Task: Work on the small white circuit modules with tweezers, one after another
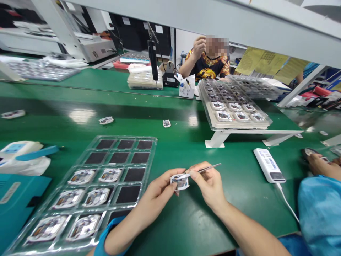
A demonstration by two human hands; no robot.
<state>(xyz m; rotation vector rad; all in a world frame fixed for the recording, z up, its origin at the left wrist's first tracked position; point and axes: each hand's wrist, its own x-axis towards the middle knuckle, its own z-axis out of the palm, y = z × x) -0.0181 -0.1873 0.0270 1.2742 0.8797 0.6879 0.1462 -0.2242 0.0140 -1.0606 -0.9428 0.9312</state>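
The left hand (160,188) pinches a small white-framed electronic module (179,182) between thumb and fingers, just above the green worktop (186,220); the right hand (209,185) grips slim metal tweezers (206,170), their tip reaching the module; a blue sleeve (106,236) shows at the left wrist; just beside the left hand lies a clear plastic tray (149,142) of black-padded compartments, with similar modules (81,176) in several of the nearer ones; to the right lies a white power bank (269,165), a white cable (287,204) running from its near end; at the right edge are another person's hand (319,167) and a blue cloth (319,217); a teal box (16,206) sits at the left edge; farther off, loose modules (106,120) lie on the worktop; beyond them, a white stand (221,138) carries a loaded clear tray (234,106); a black electric screwdriver (152,58) hangs above stacked trays (145,80); across the worktop sits a person (205,60) in a black-and-gold patterned shirt.
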